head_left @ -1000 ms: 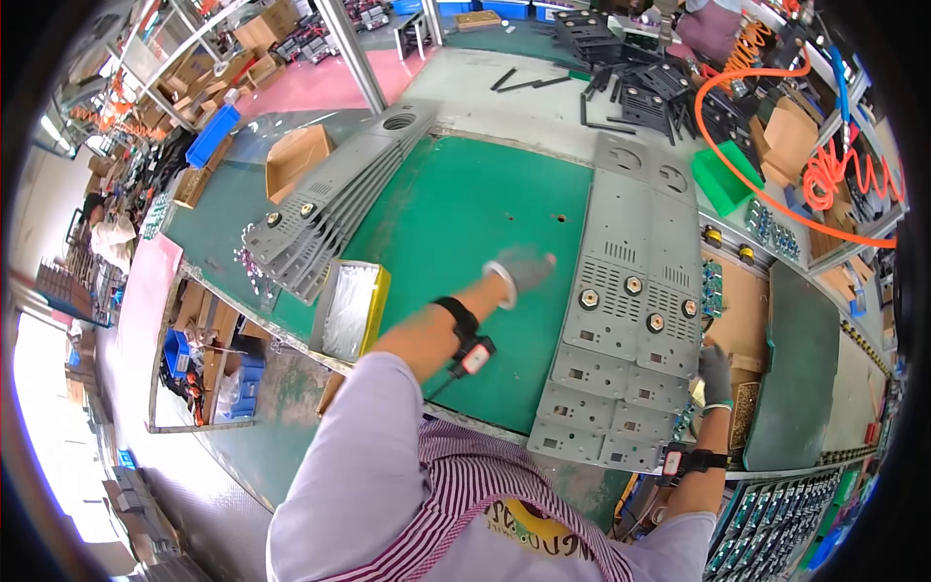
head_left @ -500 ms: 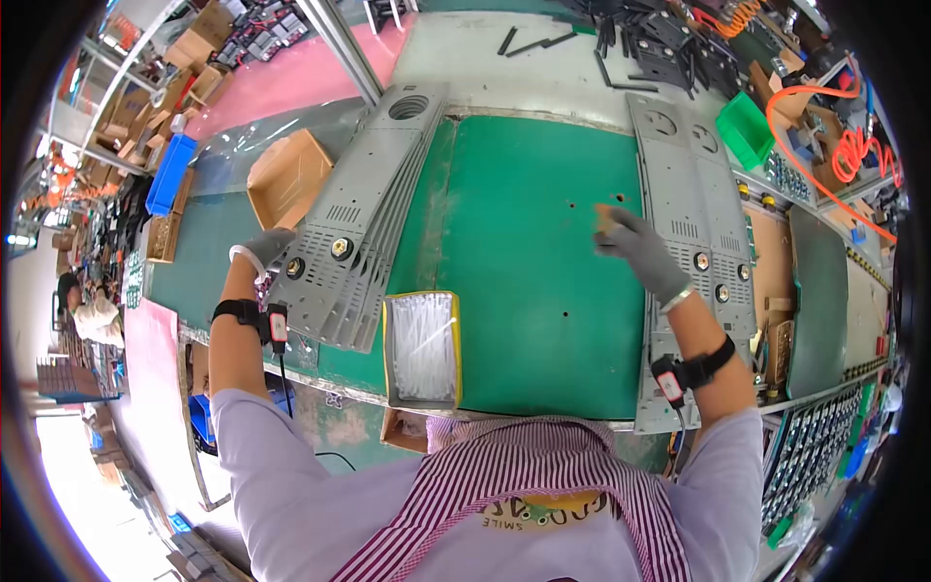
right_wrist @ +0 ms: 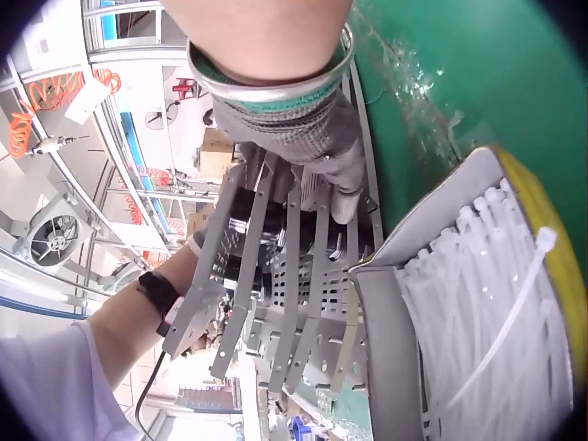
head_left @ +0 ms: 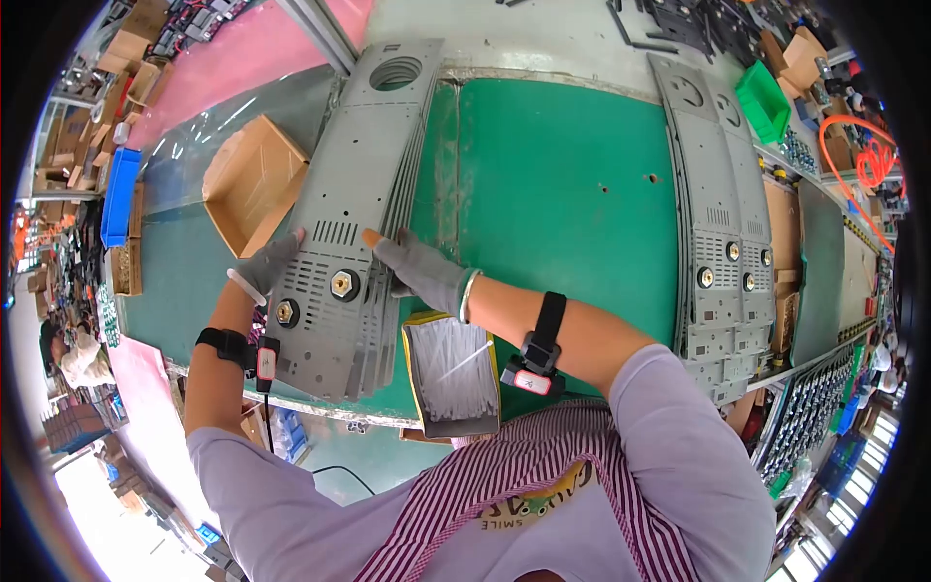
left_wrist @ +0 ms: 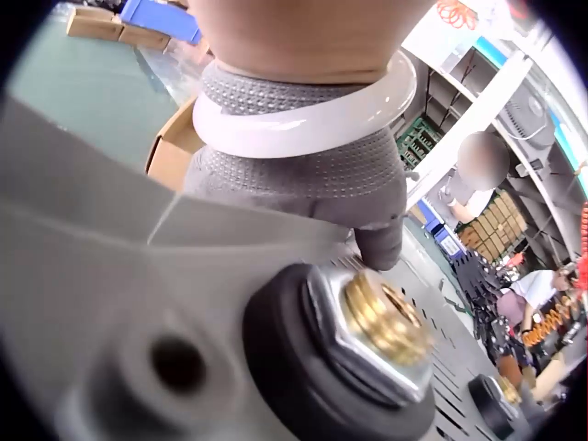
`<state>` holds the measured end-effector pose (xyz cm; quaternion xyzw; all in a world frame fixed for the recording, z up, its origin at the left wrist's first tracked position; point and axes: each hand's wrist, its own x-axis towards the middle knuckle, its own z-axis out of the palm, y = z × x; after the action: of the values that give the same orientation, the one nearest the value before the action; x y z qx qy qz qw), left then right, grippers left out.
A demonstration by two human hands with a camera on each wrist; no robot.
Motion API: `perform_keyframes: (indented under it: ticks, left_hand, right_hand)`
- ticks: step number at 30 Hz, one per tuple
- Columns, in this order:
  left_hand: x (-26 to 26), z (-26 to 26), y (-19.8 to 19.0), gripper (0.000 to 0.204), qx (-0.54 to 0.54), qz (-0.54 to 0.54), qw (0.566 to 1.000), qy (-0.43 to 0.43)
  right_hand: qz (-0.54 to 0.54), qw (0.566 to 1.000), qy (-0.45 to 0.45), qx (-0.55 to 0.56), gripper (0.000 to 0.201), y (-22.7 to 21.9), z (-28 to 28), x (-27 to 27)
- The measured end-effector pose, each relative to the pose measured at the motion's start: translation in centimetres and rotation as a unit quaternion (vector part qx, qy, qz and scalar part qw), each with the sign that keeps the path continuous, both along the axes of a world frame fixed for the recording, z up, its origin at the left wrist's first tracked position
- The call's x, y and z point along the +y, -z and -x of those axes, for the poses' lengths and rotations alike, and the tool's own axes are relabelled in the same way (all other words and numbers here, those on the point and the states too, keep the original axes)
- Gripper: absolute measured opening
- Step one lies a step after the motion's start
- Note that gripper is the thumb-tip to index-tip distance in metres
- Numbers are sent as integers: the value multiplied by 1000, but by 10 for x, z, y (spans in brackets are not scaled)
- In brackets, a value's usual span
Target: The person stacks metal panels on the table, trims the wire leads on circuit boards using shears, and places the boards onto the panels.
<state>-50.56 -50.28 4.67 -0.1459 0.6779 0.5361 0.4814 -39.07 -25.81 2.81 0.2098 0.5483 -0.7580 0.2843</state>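
A fanned stack of grey perforated metal panels [head_left: 364,175] lies at the left of the green mat. Two black round fittings with brass-threaded hex nuts [head_left: 344,284] sit on the top panel, one large in the left wrist view [left_wrist: 367,340]. My gloved left hand [head_left: 267,264] holds that panel's left edge, thumb against the top face. Across from it, my gloved right hand [head_left: 432,276] grips the right edge, an orange-tipped digit over the surface. In the right wrist view, fingers [right_wrist: 344,202] reach down among the layered panel edges.
A yellow-edged box of white cable ties [head_left: 451,373] stands by the table's front edge, close to my right forearm. An open cardboard box [head_left: 254,184] lies beyond the left hand. More grey panels with fittings [head_left: 718,194] overlap on the right.
My left hand went from above the green mat to the stack's left edge. My right hand came from the far right, across the mat, to the stack's right edge.
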Motion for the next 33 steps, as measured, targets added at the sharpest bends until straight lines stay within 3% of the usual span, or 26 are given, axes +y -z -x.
perform_keyframes:
  ticks: [1, 4, 5, 8, 9, 12, 15, 20, 21, 24, 26, 28, 29, 31, 33]
  left_hand:
    - [0, -1, 2, 53, 2, -15, 1000, 4]
    - [6, -9, -5, 48, -36, -19, 999, -21]
    - [10, -12, -10, 46, 0, -23, 1000, -10]
    - [30, -23, -41, 46, 54, -28, 998, 32]
    - [33, -26, -51, 46, 46, -54, 997, 30]
    - [54, -39, -84, 46, 83, -42, 995, 38]
    - [84, -64, -130, 42, 136, -32, 988, 72]
    - [171, -143, -181, 39, 207, -76, 969, 112]
    - [180, -153, -168, 44, 175, -134, 969, 114]
    - [215, -181, -100, 48, 283, -80, 944, 147]
    - [258, -216, -81, 53, 348, 117, 906, 210]
    - [289, -253, -51, 41, 380, 147, 886, 220]
    - [302, -269, -38, 41, 337, 88, 918, 188]
    - [319, -301, -15, 43, 236, -26, 965, 116]
    - [327, -321, 5, 55, 256, 16, 949, 184]
  right_hand:
    - [11, 1000, -6, -5, 76, 1, 2, -2]
    - [-120, 992, -11, 19, 81, 6, 4, -21]
    - [-164, 986, -24, 28, 84, 4, 1, -24]
    - [-120, 992, -8, 37, 81, -10, -6, -14]
    - [-92, 995, 1, 28, 74, -34, -11, 0]
    - [-78, 992, 43, 92, 65, -56, -27, 23]
    - [68, 979, 136, 136, 59, -66, -43, 48]
    - [47, 966, 164, 193, 56, -110, -110, 126]
    - [46, 961, 171, 214, 57, -108, -127, 144]
    - [-37, 955, 157, 247, 60, -102, -178, 200]
    - [-104, 952, 146, 247, 62, -84, -209, 235]
    - [-159, 957, 125, 207, 63, -59, -235, 268]
    - [-184, 959, 113, 182, 64, -51, -249, 279]
    - [-128, 978, 121, 110, 66, -47, -270, 297]
    - [-90, 984, 140, 67, 74, -51, -293, 301]
